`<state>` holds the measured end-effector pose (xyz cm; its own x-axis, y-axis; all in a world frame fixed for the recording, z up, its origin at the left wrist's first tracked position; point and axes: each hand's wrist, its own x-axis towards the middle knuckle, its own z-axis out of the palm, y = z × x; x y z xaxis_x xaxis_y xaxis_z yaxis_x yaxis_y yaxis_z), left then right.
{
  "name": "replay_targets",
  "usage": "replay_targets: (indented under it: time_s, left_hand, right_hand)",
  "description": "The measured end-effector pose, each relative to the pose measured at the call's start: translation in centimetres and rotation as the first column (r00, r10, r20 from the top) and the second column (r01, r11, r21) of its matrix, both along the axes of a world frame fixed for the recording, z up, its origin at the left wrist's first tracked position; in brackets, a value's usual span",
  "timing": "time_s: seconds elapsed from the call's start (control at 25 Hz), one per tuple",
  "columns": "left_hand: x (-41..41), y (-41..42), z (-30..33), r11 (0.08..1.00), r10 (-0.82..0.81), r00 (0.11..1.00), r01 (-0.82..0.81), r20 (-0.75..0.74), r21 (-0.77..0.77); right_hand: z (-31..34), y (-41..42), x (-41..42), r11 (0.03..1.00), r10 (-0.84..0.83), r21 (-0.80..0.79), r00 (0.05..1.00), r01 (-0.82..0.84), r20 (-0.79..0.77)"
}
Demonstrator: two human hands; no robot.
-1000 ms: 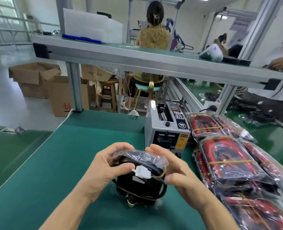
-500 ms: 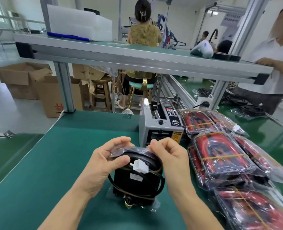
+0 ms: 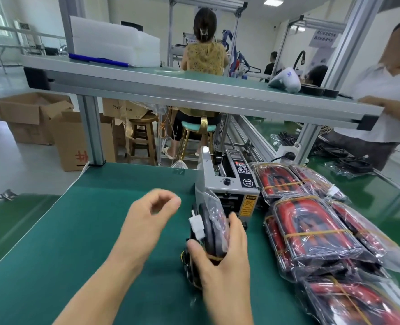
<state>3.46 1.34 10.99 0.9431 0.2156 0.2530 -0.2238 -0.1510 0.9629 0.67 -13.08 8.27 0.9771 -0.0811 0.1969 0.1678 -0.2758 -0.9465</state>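
Where the green workbench point(image 3: 77, 231) spreads: across the whole lower view, under both forearms, bearing everything listed below except the shelf.
Upper shelf point(image 3: 170, 85): a metal-edged deck on posts, crossing the view above the bench.
Bagged stack point(image 3: 311, 233): red-and-black cable bundles in clear bags, bound with yellow rubber bands, piled along the bench's right side, just beside the right hand.
Tape machine point(image 3: 227, 184): a grey box with a black panel and a yellow caution label, standing right behind the held bundle; whether they touch cannot be told.
Right hand point(image 3: 222, 266): thumb on the bundle's left face, fingers wrapped over its right face, clamped on the black cable bundle.
Left hand point(image 3: 152, 219): raised over the mat, apart from the bundle, fingers loosely curled, thumb and forefinger tips close together, holding nothing; blurred.
Black cable bundle point(image 3: 211, 228): in a clear bag, stood on edge on the mat, between the left hand and the stack.
White connector point(image 3: 197, 225): on the bundle's left face, above the thumb.
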Motion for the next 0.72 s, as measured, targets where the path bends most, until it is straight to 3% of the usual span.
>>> replay_targets:
  time_s: [0.08, 0.24, 0.36, 0.44, 0.56, 0.64, 0.72]
  left_hand:
    - [-2.0, -1.5, -0.2, 0.986, -0.168, 0.981, 0.165, -0.098, -0.038]
    - [-2.4, -0.3, -0.2, 0.943, -0.331, 0.926, 0.320, -0.182, -0.088]
    - [-1.1, 1.5, 0.7, 0.919, -0.385, 0.899, 0.394, -0.209, 0.003]
    - [-0.7, 1.4, 0.9, 0.860, -0.487, 0.843, 0.508, -0.229, 0.039]
    - [-0.2, 1.1, 0.6, 0.810, -0.571, 0.795, 0.586, -0.204, 0.018]
    - [-0.3, 1.4, 0.6, 0.837, -0.532, 0.831, 0.545, -0.159, 0.047]
    - [-0.9, 1.3, 0.3, 0.875, -0.439, 0.894, 0.449, -0.092, 0.183]
  right_hand:
    - [-0.2, 1.4, -0.9, 0.999, 0.018, -0.051, 0.999, -0.016, 0.027]
    - [0.8, 1.4, -3.0, 0.948, 0.258, -0.169, 0.963, -0.268, -0.081]
    - [4.0, -1.7, -1.5, 0.918, 0.259, -0.349, 0.951, -0.189, 0.167]
    - [6.9, -3.1, 1.0, 0.838, 0.311, -0.530, 0.913, -0.133, 0.263]
    - [9.5, -3.2, 4.2, 0.638, 0.498, -0.690, 0.866, -0.342, 0.031]
    - [10.1, -3.1, 5.3, 0.626, 0.492, -0.675, 0.869, -0.392, -0.048]
    - [10.3, -3.1, 5.9, 0.619, 0.485, -0.662, 0.869, -0.423, -0.102]
